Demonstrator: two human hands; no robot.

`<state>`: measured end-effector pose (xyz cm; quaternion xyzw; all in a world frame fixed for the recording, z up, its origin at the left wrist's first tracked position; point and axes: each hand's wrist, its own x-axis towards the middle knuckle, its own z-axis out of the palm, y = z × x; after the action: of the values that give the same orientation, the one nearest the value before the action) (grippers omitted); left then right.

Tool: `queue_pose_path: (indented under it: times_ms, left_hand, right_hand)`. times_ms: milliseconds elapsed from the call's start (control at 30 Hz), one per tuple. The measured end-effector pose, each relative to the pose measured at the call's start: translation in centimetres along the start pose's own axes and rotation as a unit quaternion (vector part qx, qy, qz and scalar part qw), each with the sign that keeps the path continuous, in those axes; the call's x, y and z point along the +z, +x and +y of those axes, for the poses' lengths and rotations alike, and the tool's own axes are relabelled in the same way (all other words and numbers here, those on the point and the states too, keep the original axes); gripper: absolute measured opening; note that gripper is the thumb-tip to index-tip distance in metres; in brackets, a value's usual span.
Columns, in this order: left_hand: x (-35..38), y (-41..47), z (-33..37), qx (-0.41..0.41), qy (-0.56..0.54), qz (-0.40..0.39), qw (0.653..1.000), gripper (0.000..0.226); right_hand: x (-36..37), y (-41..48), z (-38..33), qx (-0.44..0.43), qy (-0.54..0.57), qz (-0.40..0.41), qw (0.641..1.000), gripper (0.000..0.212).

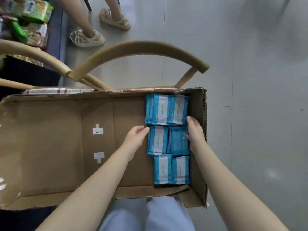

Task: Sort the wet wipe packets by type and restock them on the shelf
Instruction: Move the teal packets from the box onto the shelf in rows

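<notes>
Head view looks down on blue wet wipe packets (pixel 168 139) lying flat in three rows of two at the right end of a cardboard box (pixel 50 147). One packet (pixel 178 142) in the middle row is a darker plain blue, either another type or face down; I cannot tell which. The left hand (pixel 135 139) sits at that row's left edge, fingers loosely curled, holding nothing. The right hand (pixel 195 132) lies between the packets and the box's right wall, fingers straight, thumb on the darker packet. To lift cleanly, squeeze the row from both sides and check the darker one first. The box rests on a wooden chair (pixel 141 49).
</notes>
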<state>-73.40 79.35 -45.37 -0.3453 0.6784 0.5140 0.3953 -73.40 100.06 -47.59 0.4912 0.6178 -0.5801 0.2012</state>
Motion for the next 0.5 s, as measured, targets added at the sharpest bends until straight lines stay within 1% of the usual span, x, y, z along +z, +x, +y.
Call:
queue_pose_path:
  times_ms: [67,200,333,433,500]
  left_hand:
    - [1.3,2.4,2.1,0.016,-0.017,0.006,1.000,0.050]
    - [3.1,6.0,5.1,0.027,-0.014,0.012,0.999,0.057]
    - [4.1,7.6,5.9,0.029,0.002,0.023,0.999,0.055]
    - [4.4,8.1,4.8,0.023,0.003,0.048,0.999,0.047]
    - [4.5,8.3,3.7,0.012,-0.002,0.053,0.999,0.043]
  right_hand:
    - [0.7,2.5,-1.5,-0.026,-0.025,-0.008,0.999,0.052]
    - [1.5,5.1,-3.0,-0.050,-0.082,-0.013,0.995,0.059]
    - [2.0,5.8,-2.5,-0.072,-0.127,0.005,0.989,0.064]
    - [2.6,5.6,-1.5,-0.117,-0.198,0.037,0.973,0.064]
    - [3.0,5.6,-0.6,-0.123,-0.231,0.049,0.964,0.064]
